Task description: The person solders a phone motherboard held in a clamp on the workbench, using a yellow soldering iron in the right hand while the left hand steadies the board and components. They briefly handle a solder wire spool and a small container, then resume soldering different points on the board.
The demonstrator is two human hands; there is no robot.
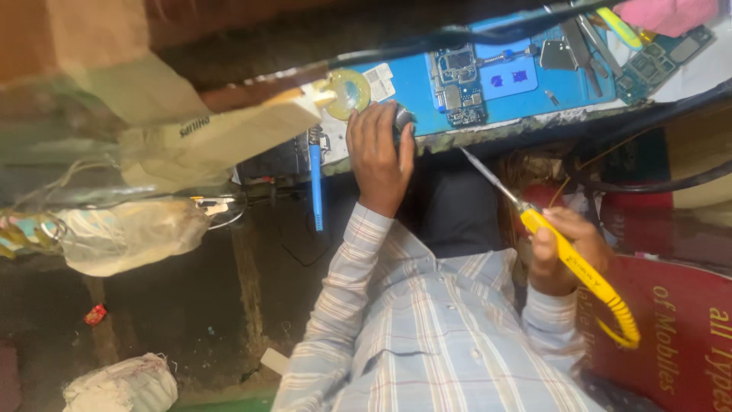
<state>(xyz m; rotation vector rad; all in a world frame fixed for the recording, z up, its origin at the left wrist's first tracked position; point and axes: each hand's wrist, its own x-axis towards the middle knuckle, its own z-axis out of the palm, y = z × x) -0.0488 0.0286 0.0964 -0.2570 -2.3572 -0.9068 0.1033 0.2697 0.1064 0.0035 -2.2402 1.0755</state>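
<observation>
My left hand (pixel 379 152) rests at the front edge of a blue work mat (pixel 412 88), its fingers curled over a small dark round object (pixel 402 118). My right hand (pixel 563 255) is lower and to the right, gripping a yellow-handled soldering iron (pixel 568 255). The iron's thin metal tip (pixel 484 174) points up and left toward the mat's edge without touching it. A phone circuit board (pixel 457 80) lies on the mat just beyond my left hand. My striped shirt sleeves fill the lower middle.
A yellow tape roll (pixel 349 91) sits left of my left hand. Tweezers (pixel 585 38) and a green board (pixel 662 53) lie far right. A blue tool (pixel 316 187) hangs off the edge. A pale box (pixel 229 133), plastic bags (pixel 130 233) and a red signboard (pixel 671 328) surround.
</observation>
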